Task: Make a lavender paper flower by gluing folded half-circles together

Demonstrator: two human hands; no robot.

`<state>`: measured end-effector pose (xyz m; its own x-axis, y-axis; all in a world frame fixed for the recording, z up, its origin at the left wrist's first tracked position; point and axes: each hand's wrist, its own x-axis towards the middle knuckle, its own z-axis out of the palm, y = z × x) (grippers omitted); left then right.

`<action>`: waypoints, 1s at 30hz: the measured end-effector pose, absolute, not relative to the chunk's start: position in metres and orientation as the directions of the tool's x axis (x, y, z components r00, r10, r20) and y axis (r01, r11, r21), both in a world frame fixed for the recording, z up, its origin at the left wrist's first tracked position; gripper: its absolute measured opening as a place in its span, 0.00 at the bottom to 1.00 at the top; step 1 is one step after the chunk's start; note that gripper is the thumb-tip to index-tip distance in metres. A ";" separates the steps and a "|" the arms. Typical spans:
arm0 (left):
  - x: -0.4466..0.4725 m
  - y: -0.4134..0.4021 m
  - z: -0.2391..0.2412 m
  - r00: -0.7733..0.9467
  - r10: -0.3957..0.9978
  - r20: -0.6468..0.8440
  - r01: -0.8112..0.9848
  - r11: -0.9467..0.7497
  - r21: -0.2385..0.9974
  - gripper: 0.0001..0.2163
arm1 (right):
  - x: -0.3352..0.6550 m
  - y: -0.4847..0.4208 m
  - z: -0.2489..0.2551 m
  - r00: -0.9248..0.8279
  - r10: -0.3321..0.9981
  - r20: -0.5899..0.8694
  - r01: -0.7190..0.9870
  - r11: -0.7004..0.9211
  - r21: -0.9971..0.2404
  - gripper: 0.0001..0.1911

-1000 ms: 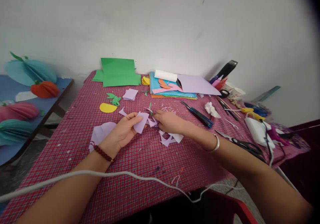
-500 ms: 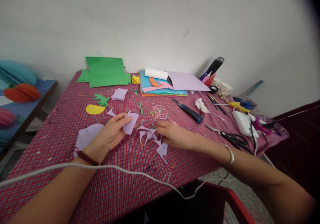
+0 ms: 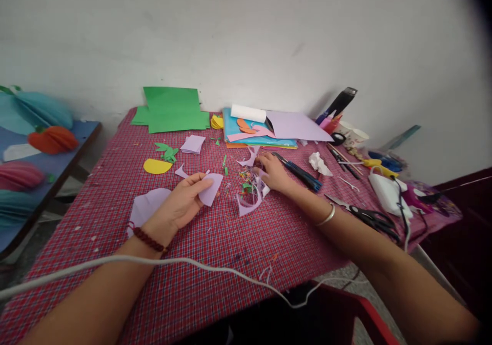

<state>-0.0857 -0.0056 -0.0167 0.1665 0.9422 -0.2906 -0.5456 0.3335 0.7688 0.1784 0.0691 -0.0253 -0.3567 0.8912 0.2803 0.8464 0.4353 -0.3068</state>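
Between the thumb and fingers of my left hand [image 3: 183, 201] is a small lilac paper piece [image 3: 211, 191] with a curved edge. My right hand [image 3: 274, 173] is bent down over the scrap pile, its fingers closed on curved lilac paper scraps [image 3: 249, 207]; the fingertips are partly hidden among them. Thin paper shreds and green bits lie just under that hand. Larger lilac paper [image 3: 148, 206] lies by my left wrist. Beyond my left hand are a stack of lilac squares [image 3: 192, 144], a yellow paper shape [image 3: 157, 166] and green cut-outs [image 3: 167, 153].
A utility knife [image 3: 298, 170] lies right of my right hand, with scissors [image 3: 365, 214] and a crumpled tissue [image 3: 320, 164] farther right. Green sheets [image 3: 172, 109] stand against the wall. A white cable [image 3: 180, 261] crosses in front of my forearms.
My right hand has moved away from me across the cloth, and the lilac scraps have shifted with it onto the shred pile. My left hand still holds its paper piece.
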 end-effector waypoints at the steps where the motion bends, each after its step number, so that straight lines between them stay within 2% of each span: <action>1: -0.086 -0.006 -0.017 0.169 0.941 -0.292 -0.543 0.336 0.770 0.06 | 0.173 0.069 -0.029 -0.362 0.889 0.280 0.845 0.440 -0.305 0.03; 9: -0.085 -0.006 -0.016 0.161 0.943 -0.290 -0.538 0.330 0.776 0.07 | 0.125 0.014 -0.017 -0.583 0.777 0.238 0.690 0.628 -0.360 0.04; 12: -0.084 -0.007 -0.016 0.159 0.944 -0.288 -0.542 0.327 0.774 0.08 | 0.132 -0.020 -0.007 -0.683 0.699 0.212 0.579 0.695 -0.426 0.14; 14: -0.085 -0.007 -0.016 0.161 0.944 -0.290 -0.543 0.330 0.773 0.08 | 0.139 -0.037 -0.004 -0.739 0.652 0.170 0.552 0.730 -0.403 0.21; 16: -0.085 -0.007 -0.017 0.163 0.943 -0.291 -0.540 0.332 0.774 0.08 | 0.144 -0.044 -0.005 -0.760 0.636 0.132 0.567 0.748 -0.344 0.21; 20: -0.085 -0.006 -0.017 0.168 0.944 -0.284 -0.516 0.330 0.791 0.09 | 0.142 -0.028 -0.016 -0.771 0.626 0.111 0.593 0.771 -0.232 0.06; 24: -0.084 -0.006 -0.018 0.173 0.945 -0.278 -0.493 0.327 0.806 0.09 | 0.133 0.016 -0.021 -0.755 0.641 0.139 0.604 0.762 -0.233 0.07; 27: -0.083 -0.006 -0.018 0.187 0.945 -0.267 -0.488 0.325 0.810 0.09 | 0.131 0.058 -0.018 -0.614 0.758 0.222 0.738 0.651 -0.180 0.07; 30: -0.082 -0.005 -0.019 0.198 0.945 -0.261 -0.490 0.326 0.808 0.09 | 0.134 0.097 -0.017 -0.504 0.815 0.286 0.816 0.557 -0.151 0.09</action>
